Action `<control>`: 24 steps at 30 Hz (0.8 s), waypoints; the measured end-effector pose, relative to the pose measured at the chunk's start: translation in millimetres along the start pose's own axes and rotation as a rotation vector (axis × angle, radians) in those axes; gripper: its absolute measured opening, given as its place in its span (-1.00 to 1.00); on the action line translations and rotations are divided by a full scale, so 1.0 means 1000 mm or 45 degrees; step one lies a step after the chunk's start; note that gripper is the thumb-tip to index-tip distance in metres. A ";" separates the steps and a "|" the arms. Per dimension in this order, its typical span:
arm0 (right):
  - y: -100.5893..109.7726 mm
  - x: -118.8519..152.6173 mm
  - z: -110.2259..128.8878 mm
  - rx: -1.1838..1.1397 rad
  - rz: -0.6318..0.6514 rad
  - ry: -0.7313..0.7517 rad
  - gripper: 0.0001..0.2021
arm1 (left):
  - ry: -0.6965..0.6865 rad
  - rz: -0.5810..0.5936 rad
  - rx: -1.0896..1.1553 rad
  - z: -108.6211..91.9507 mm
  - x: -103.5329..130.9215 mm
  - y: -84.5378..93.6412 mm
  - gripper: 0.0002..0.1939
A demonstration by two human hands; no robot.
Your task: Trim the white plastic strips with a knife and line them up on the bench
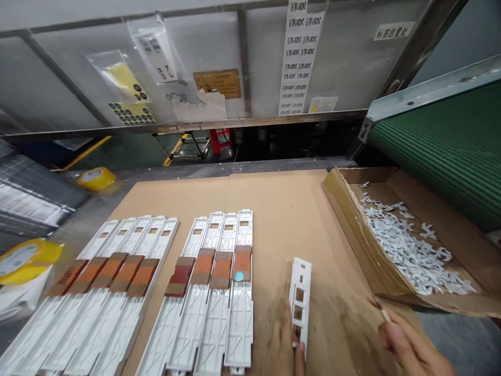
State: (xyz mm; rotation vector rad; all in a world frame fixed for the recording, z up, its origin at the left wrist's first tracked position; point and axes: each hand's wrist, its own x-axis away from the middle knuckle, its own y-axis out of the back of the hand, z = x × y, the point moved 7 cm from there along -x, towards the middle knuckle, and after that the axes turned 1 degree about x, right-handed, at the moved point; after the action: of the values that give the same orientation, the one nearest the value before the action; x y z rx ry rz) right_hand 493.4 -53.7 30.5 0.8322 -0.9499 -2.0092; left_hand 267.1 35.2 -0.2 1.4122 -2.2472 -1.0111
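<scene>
My left hand grips a narrow white plastic strip with several square cutouts. The strip stands out from the cardboard, and its lower end is partly hidden behind my fingers. Farther right, my right hand is closed in a pinch around a thin, pointed tool. Motion blurs it, and I cannot tell its exact kind. That hand is apart from the strip, near the front corner of a cardboard box.
Long white plastic panels, several with brown-orange blocks across them, lie in two groups at left. Small white plastic pieces fill the box. Yellow tape rolls sit at far left. A green ribbed belt is at right.
</scene>
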 end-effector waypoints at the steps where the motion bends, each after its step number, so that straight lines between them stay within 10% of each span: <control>1: -0.010 -0.003 0.009 -0.007 0.050 0.042 -0.68 | -0.013 -0.048 -0.133 0.002 0.005 -0.002 -0.42; 9: -0.057 -0.025 0.055 0.178 0.280 0.378 -0.74 | -0.308 -0.574 -0.712 -0.012 0.008 -0.004 -0.60; 24: -0.082 -0.046 0.098 0.505 0.293 0.693 -0.62 | -0.335 -0.616 -0.582 -0.003 0.008 -0.018 -0.54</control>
State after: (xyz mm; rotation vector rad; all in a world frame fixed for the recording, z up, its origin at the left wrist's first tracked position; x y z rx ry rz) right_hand 410.9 54.6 24.2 1.3322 -1.0683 -1.3075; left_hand 277.2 22.2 -11.2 1.7091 -1.6787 -1.8197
